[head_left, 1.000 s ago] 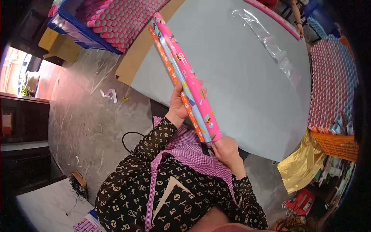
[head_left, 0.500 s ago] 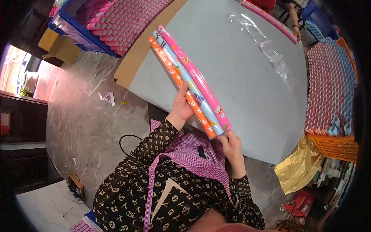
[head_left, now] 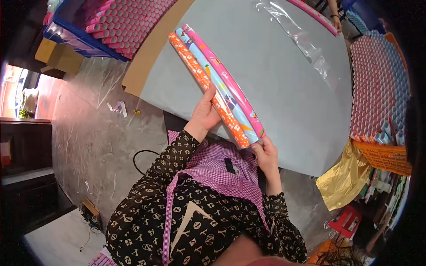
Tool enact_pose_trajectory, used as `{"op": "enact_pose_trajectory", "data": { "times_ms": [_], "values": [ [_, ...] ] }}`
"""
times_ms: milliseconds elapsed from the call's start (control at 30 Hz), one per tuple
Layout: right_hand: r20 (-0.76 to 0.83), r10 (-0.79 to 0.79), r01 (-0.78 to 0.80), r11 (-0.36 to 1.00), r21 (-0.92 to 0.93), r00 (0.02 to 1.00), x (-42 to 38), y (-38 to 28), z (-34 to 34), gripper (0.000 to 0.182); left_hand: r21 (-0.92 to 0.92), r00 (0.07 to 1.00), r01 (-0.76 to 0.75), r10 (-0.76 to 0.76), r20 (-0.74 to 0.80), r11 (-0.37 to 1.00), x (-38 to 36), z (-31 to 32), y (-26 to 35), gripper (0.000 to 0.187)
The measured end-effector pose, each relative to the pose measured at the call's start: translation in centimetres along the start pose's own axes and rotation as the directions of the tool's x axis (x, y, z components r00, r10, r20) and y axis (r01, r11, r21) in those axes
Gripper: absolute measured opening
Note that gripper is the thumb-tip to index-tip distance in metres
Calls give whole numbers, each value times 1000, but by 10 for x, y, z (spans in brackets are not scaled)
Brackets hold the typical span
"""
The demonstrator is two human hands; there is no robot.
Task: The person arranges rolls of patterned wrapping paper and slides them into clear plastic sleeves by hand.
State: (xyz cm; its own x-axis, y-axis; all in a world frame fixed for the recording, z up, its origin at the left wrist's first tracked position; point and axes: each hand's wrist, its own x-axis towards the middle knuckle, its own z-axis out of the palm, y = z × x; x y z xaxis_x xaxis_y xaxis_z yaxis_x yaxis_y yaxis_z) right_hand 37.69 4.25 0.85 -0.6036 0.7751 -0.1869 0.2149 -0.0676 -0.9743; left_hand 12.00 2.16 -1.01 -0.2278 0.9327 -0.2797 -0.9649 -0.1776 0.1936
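Three rolls of wrapping paper lie side by side in a bundle held over the near edge of the table: an orange roll [head_left: 191, 64] with white patterns, a light blue roll [head_left: 208, 71] and a pink roll [head_left: 226, 77]. My left hand [head_left: 205, 113] supports the bundle from below near its middle, thumb over the orange roll. At the near end, my right hand [head_left: 267, 156] pinches the bundle's lower end by the blue and pink rolls. Most of the left fingers are hidden beneath the rolls.
A crumpled clear plastic sleeve [head_left: 301, 42] lies on the grey table [head_left: 293, 115]. At the far right, another person's hand [head_left: 338, 24] touches a pink roll [head_left: 317, 15]. Blue crate [head_left: 84, 33] at left and orange basket [head_left: 386, 157] at right are near stacked rolls.
The bundle has turned slightly in my hands, showing more of the orange roll's face. My right fingers have shifted up against the lower end. The view has moved a little.
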Motion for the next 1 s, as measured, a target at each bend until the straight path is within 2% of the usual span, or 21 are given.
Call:
{"op": "enact_pose_trajectory", "data": {
  "times_ms": [67, 133, 167, 200, 267, 300, 333, 400, 433, 467, 500, 533, 600, 633, 700, 733, 800, 833, 1000],
  "values": [
    [8, -1, 1, 999, 40, 1000, 0, 8, 0, 9, 41, 1000, 18, -19, 25, 999, -3, -3, 3, 45],
    [23, 46, -49, 994, 103, 999, 0, 0, 2, 30, 274, 993, -56, 82, -83, 960, -12, 15, 5, 42],
    [13, 51, -52, 995, 87, 999, -1, 4, 2, 38, 455, 974, -54, 148, -172, 889, -13, 21, 4, 43],
    [7, 62, -63, 994, 91, 998, -2, 2, -1, 38, 455, 974, -41, 137, -180, 889, -16, 22, 6, 43],
    [-18, 159, -160, 971, -178, 987, 1, -13, -5, 39, 683, 989, 79, 28, -144, 726, -23, 19, 18, 47],
    [-52, 68, -75, 986, -149, 996, 2, -9, -4, 38, 763, 983, 161, -34, -180, 626, -24, 18, 25, 51],
    [-30, 182, -182, 929, -323, 983, 5, -21, -9, 38, 807, 985, 146, -11, -171, 572, -32, 18, 31, 46],
    [-87, 75, -94, 966, -239, 993, 8, -13, -6, 36, 927, 967, 177, 117, -226, 330, -37, 5, 43, 42],
    [-83, 112, -130, 960, -250, 990, 9, -22, -5, 36, 926, 967, 203, 83, -241, 318, -37, 5, 45, 42],
    [-80, 149, -165, 951, -260, 986, 11, -29, -7, 35, 1000, 961, -11, 276, 6, 16, -36, 8, 44, 41],
    [-96, 53, -79, 952, -297, 994, 12, -17, -7, 36, 931, 880, -187, 367, 301, -314, -34, 11, 43, 40],
    [-62, 166, -177, 936, -305, 984, 13, -19, -10, 39, 931, 897, -184, 334, 290, -315, -31, 15, 44, 40],
    [-56, 15, -36, 913, -406, 998, 14, -18, -9, 35, 709, 780, -379, 207, 591, -595, -18, 22, 43, 43],
    [-83, 37, -67, 915, -397, 996, 11, -19, -8, 35, 711, 793, -391, 179, 583, -585, -13, 23, 37, 43],
    [-78, 40, -73, 869, -489, 996, 11, -23, -7, 26, 451, 715, -475, -33, 698, -756, -3, 25, 26, 45],
    [-95, 51, -91, 871, -483, 994, 10, -24, -8, 26, 451, 717, -488, -49, 695, -747, -2, 27, 19, 45],
    [-60, 55, -79, 832, -548, 997, 11, -22, -9, 22, 291, 735, -472, -190, 651, -832, 1, 31, 7, 50],
    [-67, 0, -38, 827, -561, 998, 12, -17, -8, 22, 263, 741, -468, -213, 637, -844, 5, 28, 2, 54],
    [-69, 15, -50, 841, -539, 997, 11, -19, -8, 24, 177, 768, -451, -279, 577, -875, 6, 18, -3, 56]
  ]
}}
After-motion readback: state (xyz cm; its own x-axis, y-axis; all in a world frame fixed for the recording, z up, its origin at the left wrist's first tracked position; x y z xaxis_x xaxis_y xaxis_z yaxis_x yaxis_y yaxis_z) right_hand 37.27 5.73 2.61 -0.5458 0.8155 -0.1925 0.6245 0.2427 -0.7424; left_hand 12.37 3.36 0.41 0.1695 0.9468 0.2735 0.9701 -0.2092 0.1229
